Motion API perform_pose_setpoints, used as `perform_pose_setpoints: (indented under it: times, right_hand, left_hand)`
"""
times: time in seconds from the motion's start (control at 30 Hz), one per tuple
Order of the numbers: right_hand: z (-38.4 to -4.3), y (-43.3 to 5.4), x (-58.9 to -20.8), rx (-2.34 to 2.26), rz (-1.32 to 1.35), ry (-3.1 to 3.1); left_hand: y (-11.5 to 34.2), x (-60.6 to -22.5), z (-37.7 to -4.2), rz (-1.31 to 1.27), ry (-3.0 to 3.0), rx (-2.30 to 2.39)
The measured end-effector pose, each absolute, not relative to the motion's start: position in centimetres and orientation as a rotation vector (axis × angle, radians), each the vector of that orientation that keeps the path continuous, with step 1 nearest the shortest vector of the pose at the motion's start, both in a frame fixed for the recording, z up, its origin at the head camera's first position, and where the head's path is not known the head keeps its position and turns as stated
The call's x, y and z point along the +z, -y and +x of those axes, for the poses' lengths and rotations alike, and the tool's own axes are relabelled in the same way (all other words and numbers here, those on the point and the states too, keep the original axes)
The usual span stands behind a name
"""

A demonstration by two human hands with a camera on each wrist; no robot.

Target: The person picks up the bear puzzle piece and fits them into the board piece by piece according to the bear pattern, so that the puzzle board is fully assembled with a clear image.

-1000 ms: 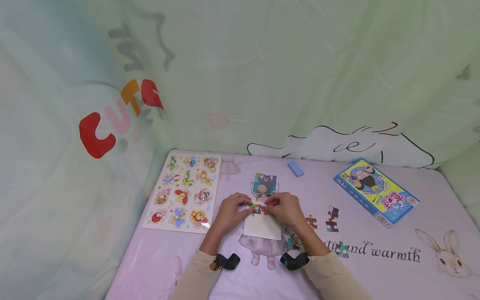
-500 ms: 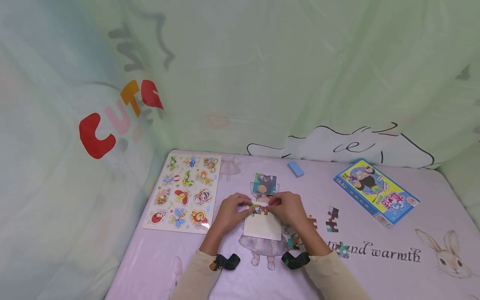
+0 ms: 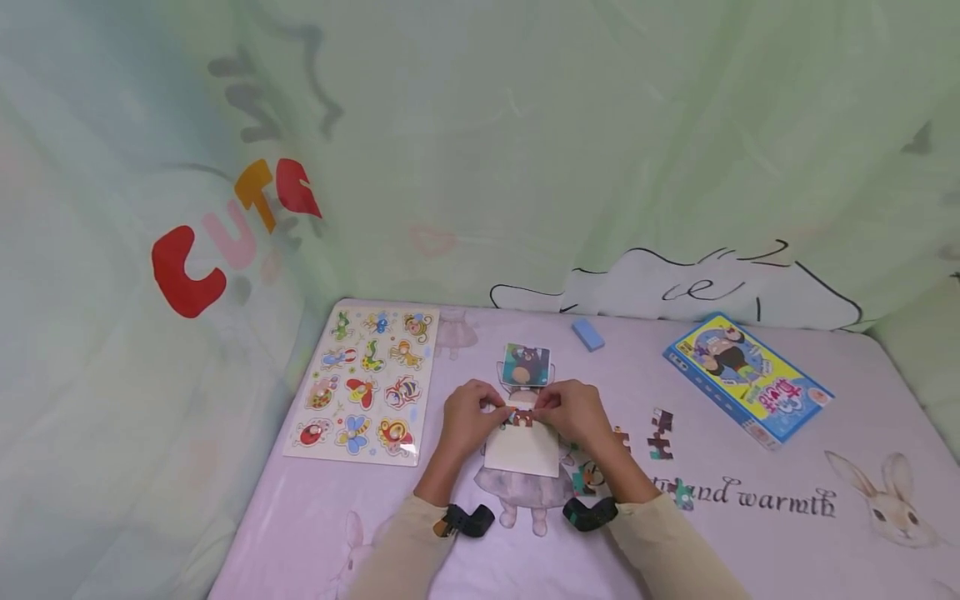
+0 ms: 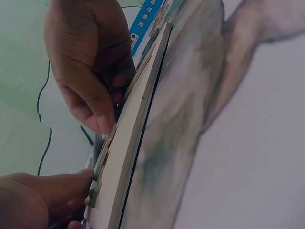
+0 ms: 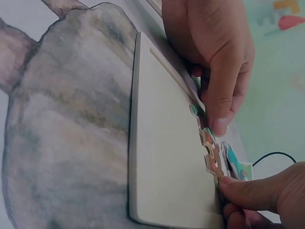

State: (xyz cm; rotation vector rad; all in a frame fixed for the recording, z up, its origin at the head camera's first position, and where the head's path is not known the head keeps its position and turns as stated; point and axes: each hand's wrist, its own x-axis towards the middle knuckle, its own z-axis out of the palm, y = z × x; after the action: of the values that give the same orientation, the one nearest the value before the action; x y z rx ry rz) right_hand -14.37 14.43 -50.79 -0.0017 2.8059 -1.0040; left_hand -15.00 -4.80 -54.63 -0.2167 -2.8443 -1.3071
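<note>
In the head view my left hand (image 3: 468,417) holds a green and brown jigsaw piece at the top left of a cream puzzle tray (image 3: 521,454). My right hand (image 3: 576,412) pinches the right end of a brown bear-face jigsaw piece (image 3: 522,417) beside it. The right wrist view has both thumbs on this short row, the left thumb (image 5: 219,125) at the upper piece and the right thumb (image 5: 231,183) at the brown piece (image 5: 212,152). The forefingers are mostly hidden behind. A bear picture card (image 3: 526,365) lies just beyond the tray.
Loose jigsaw pieces (image 3: 662,433) lie right of the tray, some partly behind the right forearm. A blue and yellow puzzle box (image 3: 750,379) lies farther right. A blue block (image 3: 588,335) sits at the back, and an insect peg board (image 3: 360,387) at the left.
The left hand has shifted slightly right, its thumb now farther over the left piece, which shows less. The right hand stays at the brown piece. The head view has drifted a little.
</note>
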Motion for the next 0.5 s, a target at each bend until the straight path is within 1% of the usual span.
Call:
perform_pose_setpoints:
  times: [0.5]
  right_hand:
    - [-14.5,-14.76,-50.77,-1.073,0.007,-2.699]
  left_hand:
    - [4.37,-54.33,-14.95,-0.157,2.853,-1.277]
